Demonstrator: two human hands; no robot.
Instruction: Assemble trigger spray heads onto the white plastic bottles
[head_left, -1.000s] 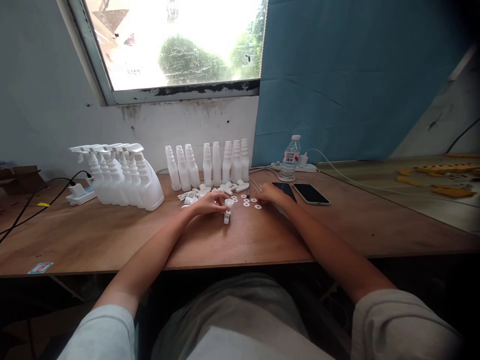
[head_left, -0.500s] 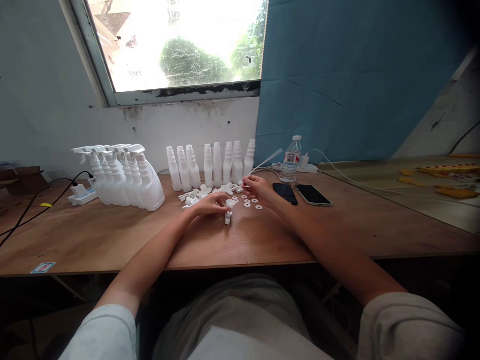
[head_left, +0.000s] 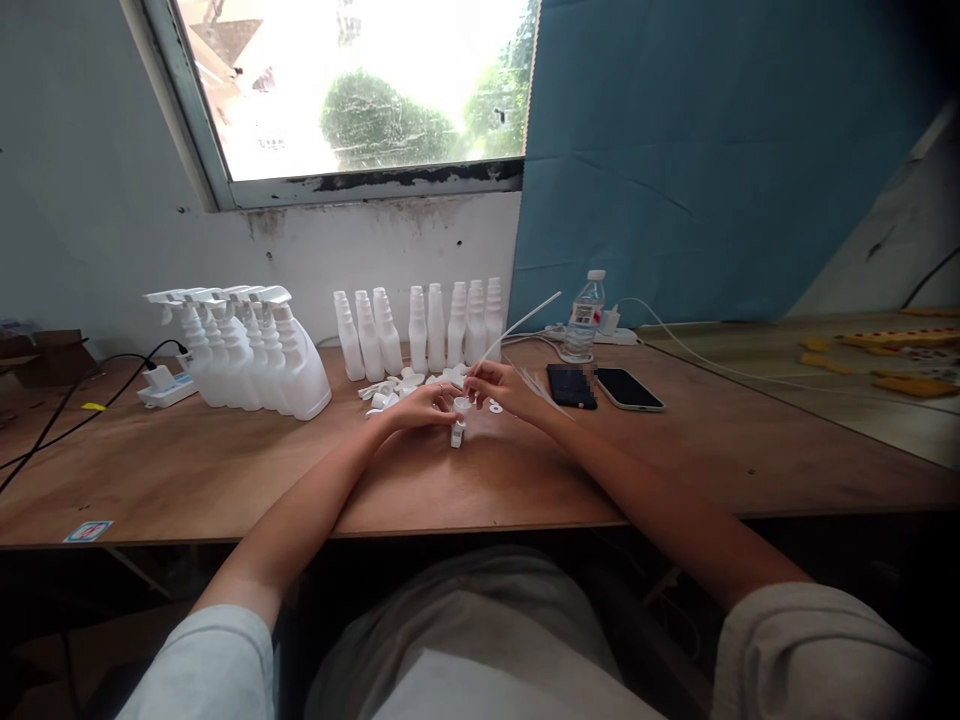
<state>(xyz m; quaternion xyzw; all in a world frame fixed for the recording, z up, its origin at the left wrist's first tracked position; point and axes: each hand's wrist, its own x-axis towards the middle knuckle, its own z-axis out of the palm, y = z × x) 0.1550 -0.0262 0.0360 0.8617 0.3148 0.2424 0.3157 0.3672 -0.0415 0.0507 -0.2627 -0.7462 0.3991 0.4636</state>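
Note:
Between its thumb and fingers my left hand [head_left: 429,405] grips a white spray trigger head [head_left: 458,428], its round collar facing up, over the middle of the table. My right hand [head_left: 499,388] pinches a thin white dip tube [head_left: 529,313], which slants up and to the right. The tube's lower end is at the collar; my fingers hide whether it is inside. A white ring washer [head_left: 495,408] lies beside my right hand, which covers others. Behind my left hand is a pile of white trigger heads [head_left: 409,379]. More thin tubes [head_left: 546,385] lie right of my right hand.
White bottles [head_left: 417,330] stand in a row by the wall. Assembled spray bottles [head_left: 300,365] stand at left near a power strip [head_left: 166,390]. To the right are a water bottle [head_left: 584,320] and two phones [head_left: 628,390]. The table's front edge [head_left: 480,532] is near my body.
My right hand has moved left and toward me, up to the trigger head, bringing a dip tube with it. My left hand holds the trigger head almost in the same place.

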